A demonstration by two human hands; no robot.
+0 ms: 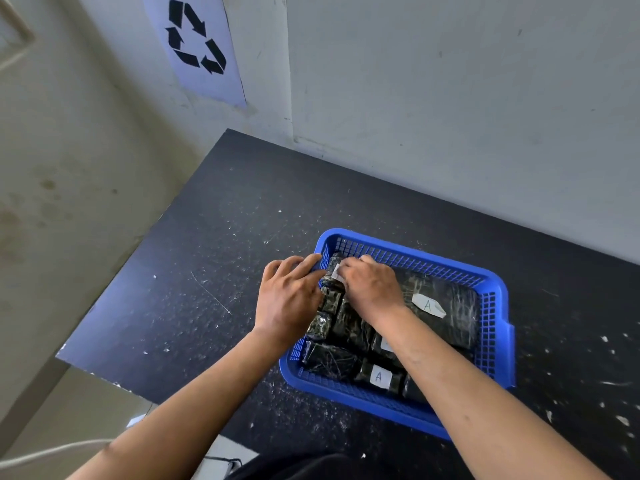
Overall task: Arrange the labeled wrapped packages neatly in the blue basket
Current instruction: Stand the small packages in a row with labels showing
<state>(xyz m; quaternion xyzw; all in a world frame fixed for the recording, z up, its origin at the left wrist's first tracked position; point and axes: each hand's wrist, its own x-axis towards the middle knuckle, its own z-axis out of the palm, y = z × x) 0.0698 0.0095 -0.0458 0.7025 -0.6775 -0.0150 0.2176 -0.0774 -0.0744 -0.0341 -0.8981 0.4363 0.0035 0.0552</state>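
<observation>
Filling blue basket (491,306): dark film-wrapped packages (349,329)

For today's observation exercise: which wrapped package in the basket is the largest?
The big package along the blue basket's right wall, with an "A" label on top; the other packages are much smaller blocks on the left and near side.

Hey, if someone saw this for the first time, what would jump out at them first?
Probably the blue basket on the dark table, packed with black wrapped packages, two showing white A labels. Both hands work at its far left corner. A recycling sign hangs on the wall above.
</observation>
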